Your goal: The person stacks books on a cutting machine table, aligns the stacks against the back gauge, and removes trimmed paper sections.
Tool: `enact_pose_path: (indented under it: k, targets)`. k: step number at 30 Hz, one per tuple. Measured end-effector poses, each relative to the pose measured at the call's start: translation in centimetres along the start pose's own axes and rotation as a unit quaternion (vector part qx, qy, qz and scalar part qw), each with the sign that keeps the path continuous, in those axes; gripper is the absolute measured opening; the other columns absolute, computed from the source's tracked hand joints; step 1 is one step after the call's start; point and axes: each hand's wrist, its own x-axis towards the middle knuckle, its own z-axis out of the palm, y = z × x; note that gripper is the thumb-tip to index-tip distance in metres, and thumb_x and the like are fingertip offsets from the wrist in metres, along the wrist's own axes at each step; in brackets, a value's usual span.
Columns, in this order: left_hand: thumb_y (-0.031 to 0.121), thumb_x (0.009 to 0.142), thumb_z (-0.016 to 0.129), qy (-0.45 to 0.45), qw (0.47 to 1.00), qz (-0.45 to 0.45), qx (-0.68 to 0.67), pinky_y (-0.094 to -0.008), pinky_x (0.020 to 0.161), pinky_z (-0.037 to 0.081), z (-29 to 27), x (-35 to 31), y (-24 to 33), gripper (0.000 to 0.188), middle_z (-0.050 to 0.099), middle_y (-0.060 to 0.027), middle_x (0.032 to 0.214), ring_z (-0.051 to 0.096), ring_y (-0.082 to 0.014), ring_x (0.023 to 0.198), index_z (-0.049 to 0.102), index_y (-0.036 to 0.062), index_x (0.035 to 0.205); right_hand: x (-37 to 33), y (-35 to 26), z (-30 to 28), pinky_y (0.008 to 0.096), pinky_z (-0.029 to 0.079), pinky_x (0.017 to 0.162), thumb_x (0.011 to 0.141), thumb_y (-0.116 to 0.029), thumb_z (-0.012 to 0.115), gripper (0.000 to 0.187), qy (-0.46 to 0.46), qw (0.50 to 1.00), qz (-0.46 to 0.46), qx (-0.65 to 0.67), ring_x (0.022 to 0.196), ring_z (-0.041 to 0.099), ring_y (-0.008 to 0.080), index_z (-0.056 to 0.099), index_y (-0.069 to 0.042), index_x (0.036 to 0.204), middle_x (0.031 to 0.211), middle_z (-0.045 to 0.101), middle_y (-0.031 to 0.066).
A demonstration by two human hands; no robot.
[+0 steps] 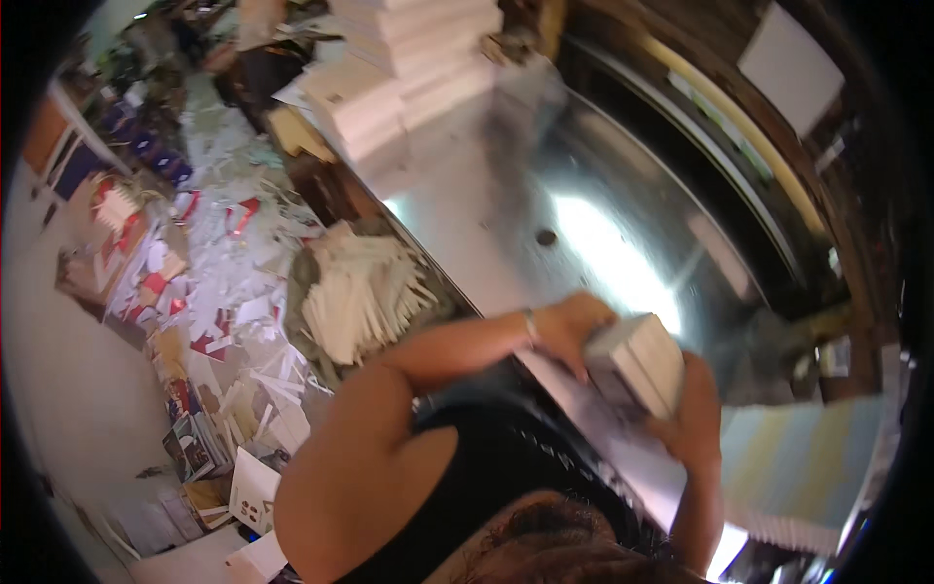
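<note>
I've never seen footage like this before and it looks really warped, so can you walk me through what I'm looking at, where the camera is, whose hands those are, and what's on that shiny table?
The picture comes from a wide fisheye camera worn on a person's head, looking down, so straight edges bend and the corners go black. No machine is holding anything here: these are the wearer's own bare arms.

The left hand and the right hand together grip a small stack of white sheets from either side, just above the near edge of a shiny metal table.

At the table's far end stand tall piles of white paper. At lower right lies a pale striped stack.

Left of the table, lower down, a bundle of cut white strips rests among scattered paper scraps on the floor.
</note>
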Motion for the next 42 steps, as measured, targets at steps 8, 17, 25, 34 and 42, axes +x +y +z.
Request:
enact_pose_path:
  k: [8,17,25,34,42]
  targets:
    - [0.022,0.054,0.093,0.112,0.971,0.163,-0.132,-0.0389,0.11,0.036,-10.2,1.0,8.7,0.099,0.059,-0.0079,0.126,0.052,-0.0234,0.124,0.045,0.0072,0.14,-1.9,4.1,6.3,0.0426,0.049,0.097,0.058,-0.002,0.086,0.092,0.186,0.906,0.087,0.37,0.112,0.06,0.0266,0.035,-0.002,0.135,0.117,0.06,0.0147]
    - [0.021,0.057,0.091,0.077,0.979,0.078,-0.17,-0.04,0.114,0.03,-7.2,-1.6,7.7,0.11,0.057,-0.0109,0.134,0.049,-0.0251,0.13,0.035,0.0075,0.151,-2.0,2.6,11.3,0.0388,0.055,0.084,0.067,0.006,0.08,0.058,0.095,0.831,0.119,0.535,0.098,0.065,0.0263,0.059,0.005,0.121,0.109,0.067,0.0139]
    - [0.014,0.058,0.089,0.036,0.983,-0.079,-0.16,-0.0405,0.115,0.033,-4.8,-3.1,4.9,0.092,0.057,-0.0119,0.136,0.049,-0.0262,0.132,0.05,0.0048,0.14,-1.7,2.1,10.9,0.0375,0.054,0.086,0.068,0.005,0.08,0.057,0.114,0.849,0.108,0.504,0.098,0.064,0.0249,0.059,0.005,0.121,0.108,0.066,0.0133]
    - [0.012,0.056,0.091,0.037,0.982,-0.067,-0.171,-0.0397,0.115,0.033,-4.2,-2.9,4.0,0.092,0.059,-0.0115,0.134,0.051,-0.0255,0.13,0.052,0.005,0.139,-0.9,0.7,-0.1,0.0404,0.041,0.098,0.055,-0.033,0.089,0.101,0.23,0.932,-0.057,0.275,0.111,0.057,0.0282,0.047,0.0,0.141,0.117,0.059,0.0156]
    - [0.013,0.053,0.09,0.053,0.977,-0.07,-0.196,-0.0376,0.111,0.035,-4.3,-2.6,3.6,0.092,0.063,-0.0104,0.13,0.054,-0.0231,0.125,0.054,0.0035,0.137,0.9,-2.4,-6.1,0.0426,0.048,0.092,0.056,-0.013,0.082,0.092,0.075,0.989,-0.089,0.092,0.105,0.059,0.039,0.049,-0.007,0.141,0.118,0.06,0.0207]
